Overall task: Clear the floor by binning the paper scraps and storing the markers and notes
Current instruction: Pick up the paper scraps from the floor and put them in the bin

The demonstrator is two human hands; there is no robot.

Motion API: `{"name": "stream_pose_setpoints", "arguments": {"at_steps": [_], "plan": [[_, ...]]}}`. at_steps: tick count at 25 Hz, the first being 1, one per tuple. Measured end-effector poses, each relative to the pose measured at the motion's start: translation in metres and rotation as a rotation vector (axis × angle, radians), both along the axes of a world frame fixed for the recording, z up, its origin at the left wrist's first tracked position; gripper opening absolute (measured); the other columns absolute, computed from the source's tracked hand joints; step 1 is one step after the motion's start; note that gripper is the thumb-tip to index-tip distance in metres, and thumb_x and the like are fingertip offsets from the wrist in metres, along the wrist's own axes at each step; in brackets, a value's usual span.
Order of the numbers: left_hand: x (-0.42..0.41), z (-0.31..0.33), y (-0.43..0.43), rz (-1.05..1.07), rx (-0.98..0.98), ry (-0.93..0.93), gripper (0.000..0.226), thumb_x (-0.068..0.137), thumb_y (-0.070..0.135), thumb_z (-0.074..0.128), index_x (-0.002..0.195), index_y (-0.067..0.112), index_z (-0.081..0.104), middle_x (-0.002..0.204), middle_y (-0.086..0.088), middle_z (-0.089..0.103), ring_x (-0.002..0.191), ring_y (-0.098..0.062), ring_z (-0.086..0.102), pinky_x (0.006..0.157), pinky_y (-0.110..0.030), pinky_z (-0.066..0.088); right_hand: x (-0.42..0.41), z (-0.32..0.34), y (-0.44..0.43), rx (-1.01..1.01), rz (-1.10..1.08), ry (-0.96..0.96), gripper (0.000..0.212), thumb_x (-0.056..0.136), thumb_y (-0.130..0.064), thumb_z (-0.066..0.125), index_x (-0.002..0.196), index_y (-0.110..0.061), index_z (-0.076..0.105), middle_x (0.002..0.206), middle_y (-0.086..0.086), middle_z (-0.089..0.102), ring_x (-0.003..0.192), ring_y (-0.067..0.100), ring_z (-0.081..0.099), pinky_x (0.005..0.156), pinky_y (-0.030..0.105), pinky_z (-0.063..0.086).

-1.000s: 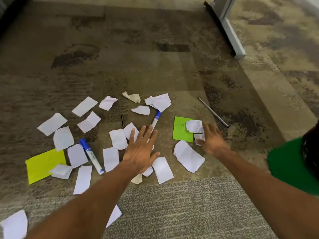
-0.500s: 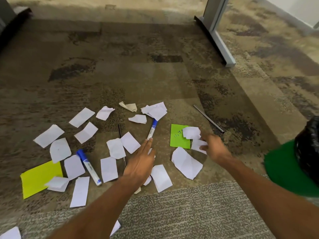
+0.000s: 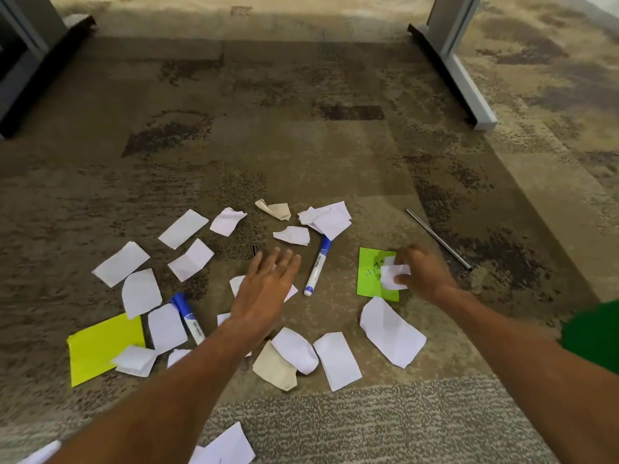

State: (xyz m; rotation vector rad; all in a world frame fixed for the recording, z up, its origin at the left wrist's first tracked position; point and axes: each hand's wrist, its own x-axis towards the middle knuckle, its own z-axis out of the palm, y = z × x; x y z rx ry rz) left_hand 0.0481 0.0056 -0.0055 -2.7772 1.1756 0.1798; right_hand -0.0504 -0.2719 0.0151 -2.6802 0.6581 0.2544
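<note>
Several white paper scraps lie scattered on the carpet. My right hand is shut on crumpled white scraps just above a green note with writing on it. My left hand hovers flat with fingers apart over scraps in the middle, beside a blue-capped marker. A second blue marker lies to the left, next to a yellow note. A large white scrap rests below the green note.
A thin dark rod lies on the carpet to the right. A green bin edge shows at the right border. A grey partition foot stands at the far right, dark furniture at the far left.
My right hand has gathered the white scraps off the green note and closed on them. My left hand moved forward over the middle scraps. The camera view tilted up.
</note>
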Motion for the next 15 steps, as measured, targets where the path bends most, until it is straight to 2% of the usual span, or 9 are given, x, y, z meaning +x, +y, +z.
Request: {"name": "stream_pose_setpoints", "arguments": {"at_steps": [2,4,6,9,11,12,13,14,15], "plan": [[-0.007,-0.007,0.000,0.018,0.048,0.075,0.080,0.090,0.020,0.059,0.151,0.019,0.007,0.162,-0.006,0.010,0.149,-0.025,0.006,0.119,-0.048,0.008,-0.002,-0.002,-0.001,0.000,-0.027,-0.054,0.046,0.070,-0.006,0.078,0.109,-0.003,0.052,0.114,0.023,0.060,0.103,0.038,0.058,0.085,0.044,0.050],[-0.014,-0.011,-0.001,0.089,-0.024,0.150,0.059,0.099,0.031,0.042,0.150,0.023,0.014,0.162,-0.004,0.008,0.149,-0.025,0.005,0.120,-0.048,0.011,-0.002,-0.001,-0.004,0.017,-0.039,-0.093,0.050,0.068,-0.004,0.080,0.109,-0.003,0.051,0.111,0.024,0.062,0.102,0.039,0.059,0.083,0.045,0.050],[-0.015,-0.013,0.000,0.158,-0.136,0.190,0.052,0.099,0.038,0.037,0.148,0.027,0.023,0.162,-0.004,0.007,0.149,-0.026,0.006,0.120,-0.046,0.015,0.002,0.003,-0.008,0.028,-0.004,-0.075,0.046,0.070,-0.006,0.079,0.110,0.000,0.057,0.109,0.025,0.065,0.101,0.037,0.061,0.080,0.037,0.048],[-0.014,-0.009,-0.003,0.169,-0.127,0.197,0.052,0.098,0.032,0.046,0.146,0.027,0.028,0.162,-0.005,0.009,0.149,-0.027,0.007,0.119,-0.044,0.022,0.015,0.011,-0.015,-0.002,0.070,-0.026,0.039,0.075,-0.014,0.078,0.106,0.005,0.064,0.104,0.025,0.066,0.098,0.035,0.062,0.069,0.024,0.030],[-0.012,-0.005,-0.006,0.162,-0.074,0.199,0.066,0.091,0.021,0.061,0.147,0.024,0.026,0.162,-0.006,0.009,0.149,-0.027,0.008,0.119,-0.043,0.023,0.028,0.020,-0.014,-0.019,0.089,-0.072,0.037,0.077,-0.015,0.076,0.104,0.007,0.064,0.100,0.023,0.062,0.095,0.031,0.059,0.069,0.024,0.027],[-0.010,-0.004,-0.006,0.156,-0.063,0.199,0.075,0.086,0.016,0.067,0.147,0.022,0.025,0.162,-0.006,0.009,0.149,-0.027,0.009,0.120,-0.042,0.023,0.037,0.025,-0.010,-0.052,0.142,-0.109,0.036,0.078,-0.015,0.075,0.106,0.006,0.064,0.105,0.020,0.060,0.101,0.028,0.057,0.074,0.026,0.031],[-0.008,-0.003,-0.004,0.141,-0.059,0.194,0.081,0.083,0.013,0.070,0.148,0.020,0.023,0.162,-0.007,0.008,0.149,-0.027,0.009,0.119,-0.041,0.022,0.047,0.028,-0.006,-0.110,0.233,-0.135,0.037,0.079,-0.015,0.073,0.110,0.001,0.064,0.120,0.019,0.057,0.115,0.028,0.052,0.087,0.027,0.036],[-0.006,-0.001,-0.002,0.119,-0.062,0.187,0.083,0.082,0.012,0.070,0.149,0.019,0.021,0.162,-0.007,0.008,0.149,-0.027,0.010,0.119,-0.040,0.022,0.056,0.030,0.002,-0.181,0.343,-0.122,0.040,0.080,-0.017,0.071,0.118,-0.005,0.063,0.139,0.018,0.047,0.132,0.028,0.041,0.104,0.029,0.033],[-0.004,0.001,0.002,0.095,-0.069,0.174,0.083,0.084,0.011,0.069,0.149,0.018,0.019,0.162,-0.008,0.008,0.149,-0.026,0.010,0.119,-0.038,0.022,0.066,0.030,0.010,-0.257,0.458,-0.090,0.043,0.083,-0.017,0.067,0.125,-0.012,0.059,0.153,0.015,0.032,0.143,0.028,0.026,0.115,0.032,0.025]]}}
